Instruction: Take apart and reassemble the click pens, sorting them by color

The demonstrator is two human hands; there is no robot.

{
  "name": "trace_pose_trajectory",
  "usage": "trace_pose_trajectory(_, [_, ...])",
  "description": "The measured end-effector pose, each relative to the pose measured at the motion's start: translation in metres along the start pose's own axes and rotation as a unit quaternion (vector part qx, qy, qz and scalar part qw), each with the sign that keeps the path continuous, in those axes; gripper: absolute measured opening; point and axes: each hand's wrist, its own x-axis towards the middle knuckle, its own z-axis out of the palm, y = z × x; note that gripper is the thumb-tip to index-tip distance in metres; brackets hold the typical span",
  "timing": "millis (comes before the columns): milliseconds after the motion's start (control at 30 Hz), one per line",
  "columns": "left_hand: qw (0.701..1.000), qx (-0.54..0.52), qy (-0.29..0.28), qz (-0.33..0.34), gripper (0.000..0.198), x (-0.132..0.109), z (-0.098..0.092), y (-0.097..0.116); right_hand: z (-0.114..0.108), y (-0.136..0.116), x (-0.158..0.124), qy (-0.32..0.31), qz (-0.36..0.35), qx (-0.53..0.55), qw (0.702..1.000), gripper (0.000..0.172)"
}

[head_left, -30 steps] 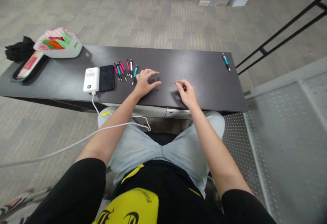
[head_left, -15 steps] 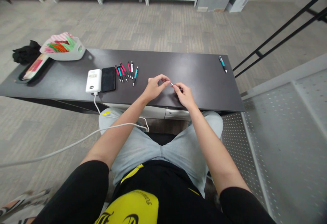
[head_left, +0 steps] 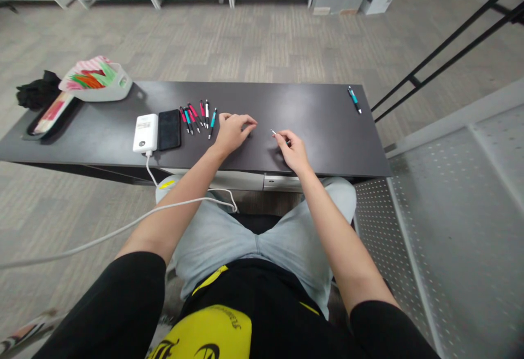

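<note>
My left hand (head_left: 232,131) rests palm down on the dark table (head_left: 311,124), fingers curled over the surface just right of a row of several pens (head_left: 196,116) in pink, teal and white. Whatever lies under its fingers is hidden. My right hand (head_left: 290,149) is closed in a pinch on a thin white pen part (head_left: 273,132) whose tip points left toward the left hand. A gap of bare table separates the two hands.
A white power bank (head_left: 146,133) with a cable running off the table edge lies beside a black phone (head_left: 169,129). A tub of coloured items (head_left: 96,79) and a dark tray (head_left: 47,116) sit far left. One teal pen (head_left: 354,99) lies far right. Black railing runs at right.
The hands had met above the table half a second ago. My left hand has since moved left and down onto the table; my right hand stays, still pinching the thin part.
</note>
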Motion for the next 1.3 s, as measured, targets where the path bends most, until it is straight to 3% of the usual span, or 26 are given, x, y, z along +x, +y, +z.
trace_pose_trajectory(200, [0.997,0.014,-0.064,0.031,0.015,-0.003,0.003,0.003,-0.001,-0.002,-0.001,-0.014,0.019,-0.014,1.0,0.036])
trace_pose_trajectory(467, [0.998,-0.02,-0.062,-0.022,0.022,0.002,0.01,-0.008,-0.002,0.0,-0.001,-0.02,0.005,0.0,1.0,0.037])
trace_pose_trajectory(833, [0.997,-0.014,-0.066,-0.032,0.025,-0.002,0.008,-0.007,-0.001,0.001,0.002,-0.019,0.01,-0.034,0.999,0.033])
trace_pose_trajectory(1100, [0.998,-0.038,-0.055,-0.011,0.043,-0.017,-0.015,0.019,0.0,0.003,0.003,-0.004,-0.02,-0.026,0.999,0.038])
trace_pose_trajectory(1300, [0.991,-0.106,-0.076,-0.004,0.011,-0.02,0.002,0.048,-0.004,-0.001,0.0,-0.043,-0.029,-0.025,0.998,0.038])
